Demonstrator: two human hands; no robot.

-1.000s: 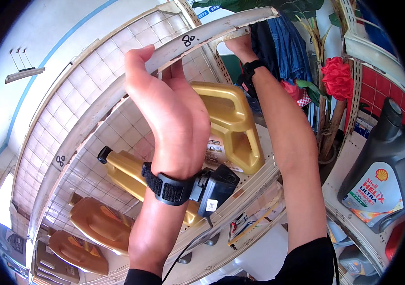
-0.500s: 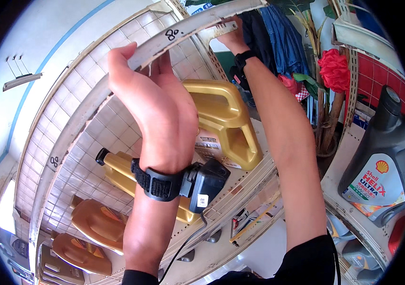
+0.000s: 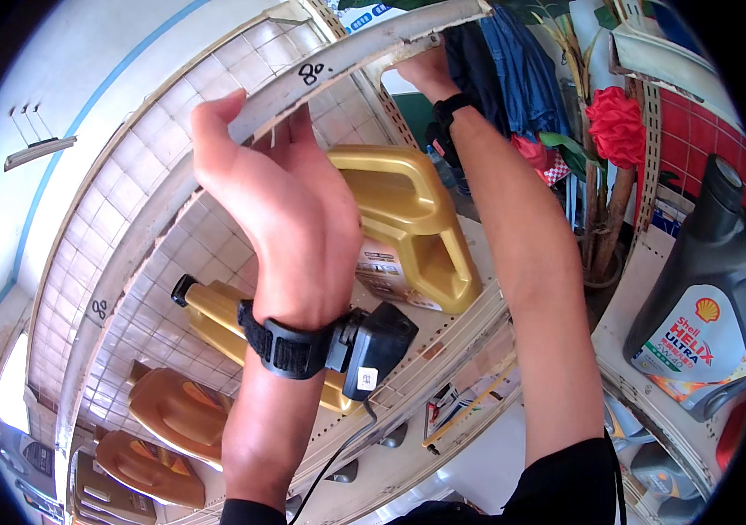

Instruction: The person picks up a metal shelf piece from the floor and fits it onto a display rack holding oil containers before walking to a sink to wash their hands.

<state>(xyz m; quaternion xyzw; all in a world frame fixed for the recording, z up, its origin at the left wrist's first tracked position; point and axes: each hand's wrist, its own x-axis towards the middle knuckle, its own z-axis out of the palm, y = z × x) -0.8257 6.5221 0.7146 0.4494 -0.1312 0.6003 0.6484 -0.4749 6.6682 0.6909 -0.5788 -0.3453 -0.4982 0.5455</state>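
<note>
White shelf edge [image 3: 312,74] is clasped by the left hand [image 3: 277,192], thumb over it, fingers beneath, near a gold jug [image 3: 421,226]. The half-hidden right hand's [image 3: 427,72] grip cannot be told. Steadying seems in hand; next, even support is needed.

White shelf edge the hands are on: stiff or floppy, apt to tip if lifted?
Likely stiff: the white shelf edge has a broad, metal-looking face. It may tip if lifted free, since it runs far left of the left hand, with the right hand near its right end.
</note>
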